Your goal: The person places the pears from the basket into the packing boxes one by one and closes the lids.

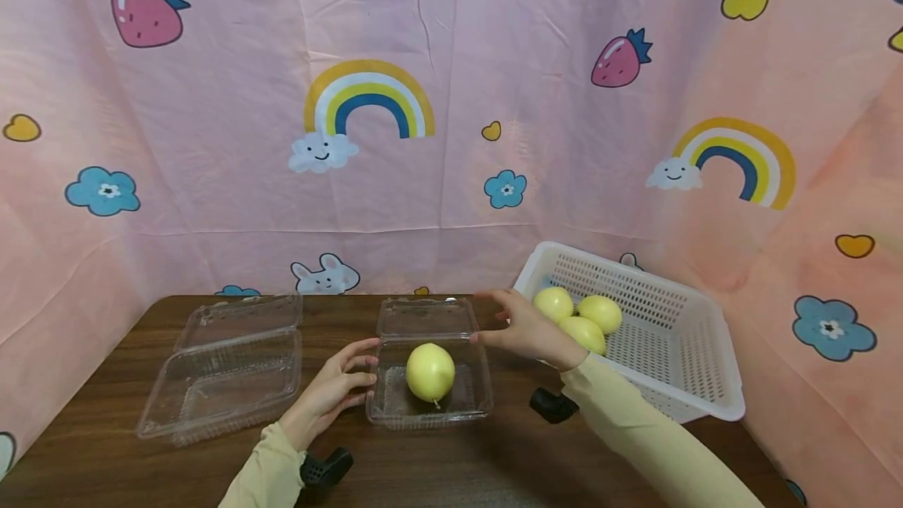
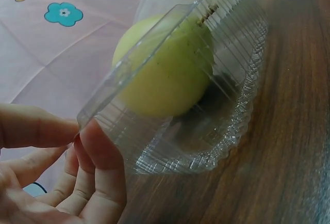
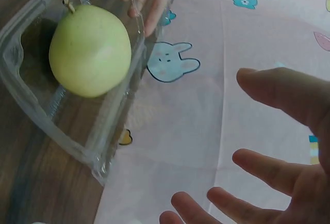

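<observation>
A round yellow-green pear (image 1: 430,372) with a short stem sits inside a clear plastic clamshell box (image 1: 451,419) on the table. The box's lid (image 1: 427,318) lies folded back behind it. My left hand (image 1: 337,389) is at the box's left side; in the left wrist view its thumb and finger pinch the rim (image 2: 88,111). Beyond the right side of the box, my right hand (image 1: 531,329) hovers near the lid hinge. Its fingers are spread and hold nothing in the right wrist view.
To the left stands a second clear clamshell box (image 1: 233,382), lid raised. A white perforated basket (image 1: 694,335) at the right holds several pears (image 1: 600,313). A patterned cloth (image 1: 451,202) hangs behind the brown wooden table (image 1: 451,469).
</observation>
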`<state>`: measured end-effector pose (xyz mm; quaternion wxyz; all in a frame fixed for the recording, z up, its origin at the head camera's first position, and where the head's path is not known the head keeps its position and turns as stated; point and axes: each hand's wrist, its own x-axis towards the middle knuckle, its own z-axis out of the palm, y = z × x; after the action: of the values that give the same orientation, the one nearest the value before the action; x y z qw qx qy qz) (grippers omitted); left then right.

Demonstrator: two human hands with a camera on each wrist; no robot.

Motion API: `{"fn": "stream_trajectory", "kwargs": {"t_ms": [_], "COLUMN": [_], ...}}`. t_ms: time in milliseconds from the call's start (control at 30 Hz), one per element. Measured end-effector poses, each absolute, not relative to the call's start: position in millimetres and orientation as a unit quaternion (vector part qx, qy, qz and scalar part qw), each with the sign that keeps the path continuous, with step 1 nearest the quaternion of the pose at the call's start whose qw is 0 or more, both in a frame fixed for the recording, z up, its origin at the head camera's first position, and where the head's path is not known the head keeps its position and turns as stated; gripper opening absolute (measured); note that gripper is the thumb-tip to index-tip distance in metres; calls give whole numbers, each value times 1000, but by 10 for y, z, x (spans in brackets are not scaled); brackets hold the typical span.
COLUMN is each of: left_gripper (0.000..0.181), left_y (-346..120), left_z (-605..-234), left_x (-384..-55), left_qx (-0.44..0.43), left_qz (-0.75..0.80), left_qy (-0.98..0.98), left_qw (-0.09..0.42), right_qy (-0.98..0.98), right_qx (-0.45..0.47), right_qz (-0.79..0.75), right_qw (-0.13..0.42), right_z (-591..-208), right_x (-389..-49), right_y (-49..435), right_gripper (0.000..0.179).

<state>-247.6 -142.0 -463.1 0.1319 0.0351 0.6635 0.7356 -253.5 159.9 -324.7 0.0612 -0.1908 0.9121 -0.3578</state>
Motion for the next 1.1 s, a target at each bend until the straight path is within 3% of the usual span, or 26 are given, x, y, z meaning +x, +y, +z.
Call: {"fn": "stream_trajectory", "kwargs": {"t_ms": [567,1100], "left_gripper": [57,58], "left_y": [-1423,-1448], "left_z": [-4646,-4654], "left_x": [-2477,-2493], "left_qx": [39,44], "left_qz": [732,734], "left_qy": [667,664], "left_qw": [131,138], "right_qy": [921,932], "right_qx": [-176,-162], "right_qz": [-343,-313], "right_qw": [56,83], "right_z": [-2909,-2803], "right_x": [-2606,-2783], "right_y": [2025,2445], "right_gripper": [52,57]}}
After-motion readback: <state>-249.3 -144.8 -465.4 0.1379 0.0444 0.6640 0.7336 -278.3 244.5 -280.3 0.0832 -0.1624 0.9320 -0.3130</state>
